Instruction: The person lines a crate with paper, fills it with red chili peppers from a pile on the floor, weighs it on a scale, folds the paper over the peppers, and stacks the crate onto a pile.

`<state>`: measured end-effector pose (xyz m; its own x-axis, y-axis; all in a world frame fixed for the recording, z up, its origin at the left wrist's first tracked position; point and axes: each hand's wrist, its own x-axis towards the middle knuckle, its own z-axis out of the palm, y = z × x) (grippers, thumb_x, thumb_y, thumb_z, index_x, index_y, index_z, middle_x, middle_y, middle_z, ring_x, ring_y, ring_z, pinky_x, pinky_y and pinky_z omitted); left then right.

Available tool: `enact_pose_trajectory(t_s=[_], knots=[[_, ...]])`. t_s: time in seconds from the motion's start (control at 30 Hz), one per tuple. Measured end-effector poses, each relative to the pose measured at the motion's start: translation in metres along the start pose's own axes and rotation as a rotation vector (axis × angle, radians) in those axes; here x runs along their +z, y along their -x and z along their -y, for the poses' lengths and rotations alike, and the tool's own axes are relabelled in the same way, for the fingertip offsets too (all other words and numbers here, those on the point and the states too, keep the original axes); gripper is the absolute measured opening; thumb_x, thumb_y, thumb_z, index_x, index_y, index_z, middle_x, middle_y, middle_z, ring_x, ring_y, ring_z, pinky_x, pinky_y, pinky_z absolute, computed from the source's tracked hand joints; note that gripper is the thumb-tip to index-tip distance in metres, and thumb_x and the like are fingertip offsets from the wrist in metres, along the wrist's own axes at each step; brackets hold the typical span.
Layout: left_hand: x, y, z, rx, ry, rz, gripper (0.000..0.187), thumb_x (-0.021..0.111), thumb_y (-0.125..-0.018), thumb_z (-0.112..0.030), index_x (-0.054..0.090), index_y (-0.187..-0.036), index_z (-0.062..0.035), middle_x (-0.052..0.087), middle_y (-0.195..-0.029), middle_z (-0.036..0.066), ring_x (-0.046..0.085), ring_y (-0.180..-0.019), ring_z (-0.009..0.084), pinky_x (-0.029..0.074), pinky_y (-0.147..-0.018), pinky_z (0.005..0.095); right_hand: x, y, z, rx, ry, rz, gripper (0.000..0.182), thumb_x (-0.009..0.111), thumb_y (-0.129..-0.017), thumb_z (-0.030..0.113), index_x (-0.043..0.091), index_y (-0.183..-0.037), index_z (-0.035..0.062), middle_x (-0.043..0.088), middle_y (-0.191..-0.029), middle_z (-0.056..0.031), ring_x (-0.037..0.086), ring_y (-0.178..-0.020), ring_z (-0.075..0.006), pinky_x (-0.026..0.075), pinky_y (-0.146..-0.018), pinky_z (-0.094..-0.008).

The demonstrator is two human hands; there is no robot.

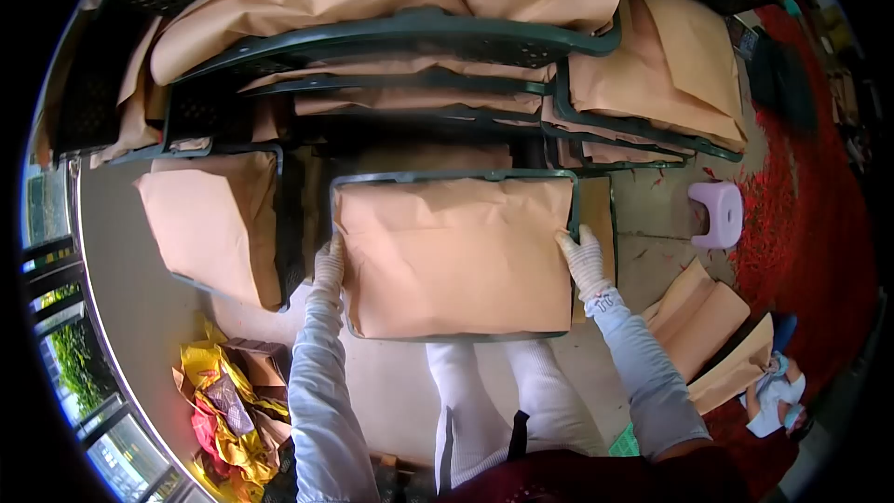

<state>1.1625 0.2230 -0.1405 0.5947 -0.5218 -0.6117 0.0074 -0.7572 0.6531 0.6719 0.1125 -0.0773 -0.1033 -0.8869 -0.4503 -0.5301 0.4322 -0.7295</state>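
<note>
A dark green plastic crate (456, 175) is held level in front of my legs, its top covered by a sheet of brown kraft paper (456, 261). My left hand (329, 265), in a pale knit glove, grips the crate's left side. On the opposite side my right hand (585, 263), gloved the same way, grips the right edge with its thumb lying on the paper. The fingers of both hands are mostly hidden behind the crate's walls. What lies under the paper cannot be seen.
Stacked paper-covered crates (410, 33) rise ahead, with another stack (661, 65) at right. One paper-lined crate (214, 224) stands left. A lilac stool (717, 214) sits beside spread red chillies (801, 251). Loose brown paper (694, 317) lies at right, crumpled yellow bags (228, 391) at lower left.
</note>
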Motion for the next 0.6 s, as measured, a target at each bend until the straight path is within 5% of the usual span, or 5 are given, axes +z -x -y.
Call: enact_pose_trajectory(t_s=[0.13,0.27,0.37,0.47,0.6], knots=[[0.009,-0.127,0.028,0.265,-0.291,-0.154,0.074,0.052,-0.089,-0.060,0.053,-0.130,0.0014,0.054,-0.133,0.016,0.050,-0.124,0.0292,0.039,-0.103,0.0343,0.064,-0.062,-0.019,0.003,-0.051,-0.026,0.035,0.072,-0.080,0.031,0.061,-0.094,0.0012,0.064,-0.081,-0.0109,0.057,-0.071,-0.0225,0.048,-0.069,-0.0357],[0.058,-0.104,-0.042,0.057,-0.169,0.011,0.065,0.049,-0.093,-0.055,0.057,-0.128,0.0002,0.060,-0.124,0.011,0.055,-0.111,0.0224,0.041,-0.095,0.0308,0.115,-0.107,-0.047,-0.040,-0.155,-0.087,0.035,0.071,-0.081,0.032,0.061,-0.096,0.0026,0.065,-0.082,-0.0124,0.059,-0.074,-0.0257,0.048,-0.072,-0.0381],[0.059,-0.179,0.013,0.064,-0.053,0.031,0.061,0.050,-0.094,-0.050,0.058,-0.125,0.0020,0.062,-0.121,0.016,0.058,-0.106,0.0245,0.043,-0.091,0.0330,0.145,-0.146,-0.080,-0.075,-0.064,-0.162,0.036,0.069,-0.082,0.034,0.060,-0.099,0.0034,0.065,-0.086,-0.0155,0.060,-0.081,-0.0310,0.047,-0.076,-0.0409],[0.062,-0.204,0.011,0.240,-0.854,0.094,0.057,0.048,-0.094,-0.045,0.057,-0.125,0.0023,0.059,-0.124,0.023,0.058,-0.108,0.0329,0.044,-0.091,0.0365,0.142,-0.149,-0.066,0.021,0.037,-0.123,0.039,0.067,-0.084,0.038,0.059,-0.100,0.0037,0.064,-0.094,-0.0193,0.059,-0.090,-0.0363,0.046,-0.080,-0.0439],[0.077,-0.185,0.007,0.358,-0.386,-0.085,0.053,0.042,-0.094,-0.041,0.055,-0.126,-0.0006,0.058,-0.119,0.030,0.054,-0.113,0.0433,0.044,-0.094,0.0423,0.138,-0.154,-0.075,0.127,0.158,-0.054,0.062,0.068,-0.081,0.046,0.051,-0.124,0.0040,0.055,-0.120,-0.0252,0.053,-0.110,-0.0400,0.042,-0.095,-0.0446]])
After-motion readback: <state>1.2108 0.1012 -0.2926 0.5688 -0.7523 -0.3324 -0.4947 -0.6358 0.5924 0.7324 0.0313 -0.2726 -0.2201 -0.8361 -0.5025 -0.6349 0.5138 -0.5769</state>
